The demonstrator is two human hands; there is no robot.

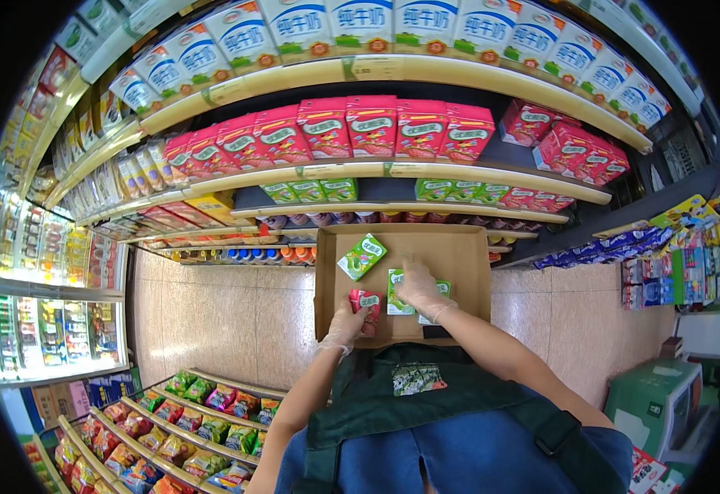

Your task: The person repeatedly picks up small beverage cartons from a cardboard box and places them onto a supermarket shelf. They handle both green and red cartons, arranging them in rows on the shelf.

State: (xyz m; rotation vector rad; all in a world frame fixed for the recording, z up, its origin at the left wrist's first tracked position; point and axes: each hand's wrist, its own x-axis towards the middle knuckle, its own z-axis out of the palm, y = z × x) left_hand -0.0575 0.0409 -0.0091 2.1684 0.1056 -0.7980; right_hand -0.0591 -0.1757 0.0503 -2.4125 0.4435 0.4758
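An open, shallow cardboard box (465, 247) lies in front of my body. My left hand (346, 321), in a clear plastic glove, grips a pink milk drink carton (369, 312) at the box's lower left. My right hand (420, 285), gloved too, is over the middle of the box, its fingers stretched forward beside a green drink carton (400, 302); whether it touches or grips that one I cannot tell. Another green carton (443, 288) shows partly behind the right wrist. A further green carton (363, 256) lies tilted in the upper left of the box.
Ahead, a shelf (335, 170) bears a row of pink cartons (371, 126), with green cartons (309, 190) below and white milk cartons (363, 25) above. Snack bags fill a rack (175, 426) at the lower left. Lit drink coolers (51, 333) stand left, a green cabinet (653, 395) lower right.
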